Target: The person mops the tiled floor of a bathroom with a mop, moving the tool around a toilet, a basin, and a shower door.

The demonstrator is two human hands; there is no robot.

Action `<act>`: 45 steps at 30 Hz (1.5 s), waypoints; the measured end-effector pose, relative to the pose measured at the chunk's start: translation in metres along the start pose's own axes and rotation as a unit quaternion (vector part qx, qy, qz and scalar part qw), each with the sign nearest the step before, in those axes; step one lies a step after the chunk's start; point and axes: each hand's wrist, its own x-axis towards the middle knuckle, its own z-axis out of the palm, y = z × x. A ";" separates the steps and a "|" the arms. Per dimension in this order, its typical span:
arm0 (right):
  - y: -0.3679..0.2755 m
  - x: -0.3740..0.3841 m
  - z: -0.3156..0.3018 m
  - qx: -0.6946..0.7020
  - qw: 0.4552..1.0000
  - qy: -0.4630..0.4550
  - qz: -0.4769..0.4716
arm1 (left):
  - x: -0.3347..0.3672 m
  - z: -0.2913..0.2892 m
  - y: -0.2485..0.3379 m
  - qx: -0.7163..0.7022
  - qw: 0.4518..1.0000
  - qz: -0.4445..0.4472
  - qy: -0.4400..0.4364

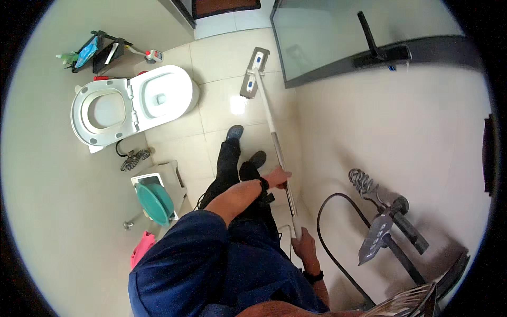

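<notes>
A flat mop (268, 105) reaches across the tiled floor, its long white and metal handle slanting toward me. Its grey rectangular head (255, 72) rests on the tiles between the toilet and the glass door. My left hand (278, 178) is closed around the metal middle of the handle. Lower down, my right hand (304, 247) grips the handle near its top end, close to my body. Both wrists wear dark bands.
A white toilet (168, 95) with raised lid stands at left, below a black corner rack (100, 53) holding bottles. Nearer, teal basins (155, 203) sit on a white container. At right are a glass door (317, 37) and a shower fixture (377, 235) with a hose.
</notes>
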 end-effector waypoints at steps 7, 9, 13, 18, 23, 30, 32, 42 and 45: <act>-0.121 0.071 -0.057 -0.113 0.992 0.003 -0.060 | 0.002 -0.109 0.059 -0.111 0.984 -0.023 0.134; -0.158 0.090 -0.074 -0.177 0.978 -0.017 -0.108 | -0.009 -0.153 0.057 -0.183 0.981 -0.005 0.058; -0.214 0.121 -0.081 -0.283 0.946 0.035 -0.152 | -0.003 -0.215 0.056 0.160 0.912 0.357 0.120; -0.259 0.129 -0.107 -0.354 0.907 0.116 -0.198 | -0.017 -0.230 0.142 -0.332 0.934 0.073 0.113; -0.273 0.101 -0.128 -0.312 0.917 0.153 -0.197 | -0.019 -0.210 0.150 -0.295 0.946 0.100 0.085; -0.261 0.066 -0.170 -0.192 0.974 0.078 -0.091 | -0.013 -0.169 0.194 -0.106 0.988 0.114 0.001; -0.269 0.053 -0.202 -0.164 0.978 0.076 -0.101 | -0.022 -0.158 0.215 -0.162 0.985 0.050 0.014; -0.296 0.113 -0.302 0.079 0.995 -0.009 -0.057 | -0.006 -0.189 0.392 -0.058 0.995 0.069 -0.052; -0.344 0.153 -0.330 0.101 0.985 0.013 -0.137 | -0.009 -0.222 0.464 -0.057 0.993 0.093 0.041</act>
